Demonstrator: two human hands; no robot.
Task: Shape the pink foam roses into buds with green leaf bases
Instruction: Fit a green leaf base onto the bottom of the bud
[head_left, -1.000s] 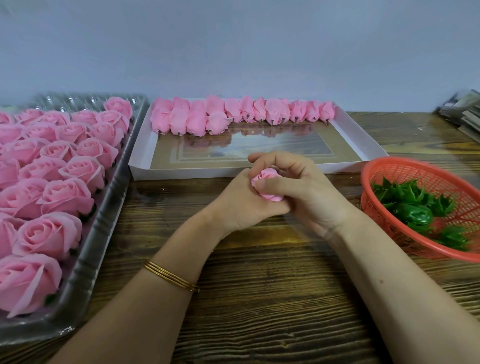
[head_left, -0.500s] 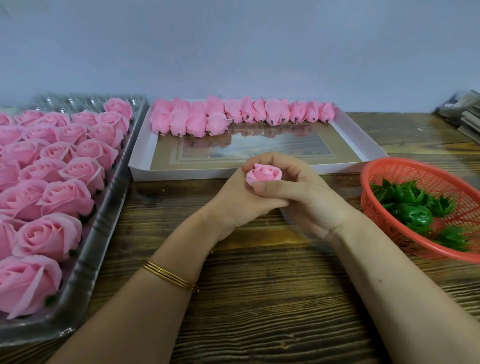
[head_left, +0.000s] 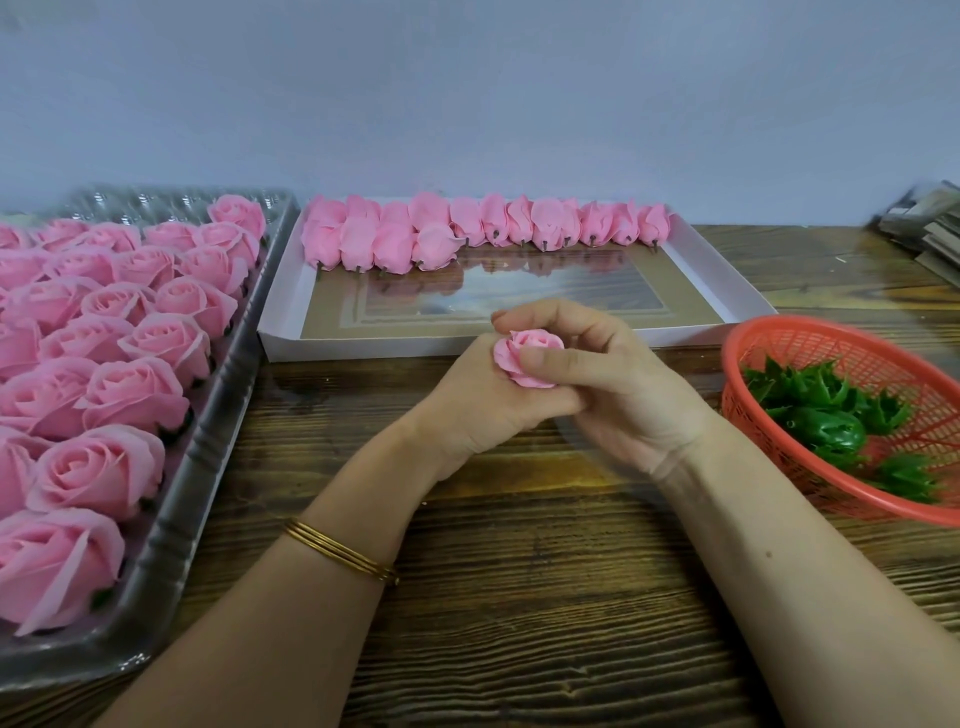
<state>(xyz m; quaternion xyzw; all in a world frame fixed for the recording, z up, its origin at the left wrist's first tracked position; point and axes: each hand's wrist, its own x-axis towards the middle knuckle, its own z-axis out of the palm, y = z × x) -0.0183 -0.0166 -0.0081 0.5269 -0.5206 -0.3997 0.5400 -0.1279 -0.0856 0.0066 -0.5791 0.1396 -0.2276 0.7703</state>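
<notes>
Up from below the bloom, the right thumb now lies across the front of the rose, pressing an outer petal inward, where half a second ago it sat beneath the flower; a strip of pink now shows under the thumb. Compared with a second ago, when the rose was tucked low between the hands and half hidden, it sits higher with its spiral centre facing up, tilted slightly to the left. The right hand pinches it, index finger arched over the far side and thumb on the near side. The left hand is curled against the rose from the left and below, back of the hand toward the camera, gripping the base; its fingertips are hidden. Both hands hold the flower above the wooden bench, just in front of the white box, and neither arm has shifted much. Along the far side of that box lie the finished buds in rows, unchanged. To the left, the clear plastic tray is filled with open roses. To the right, the red basket contains the green leaf bases. Gold bangles circle the left wrist.
</notes>
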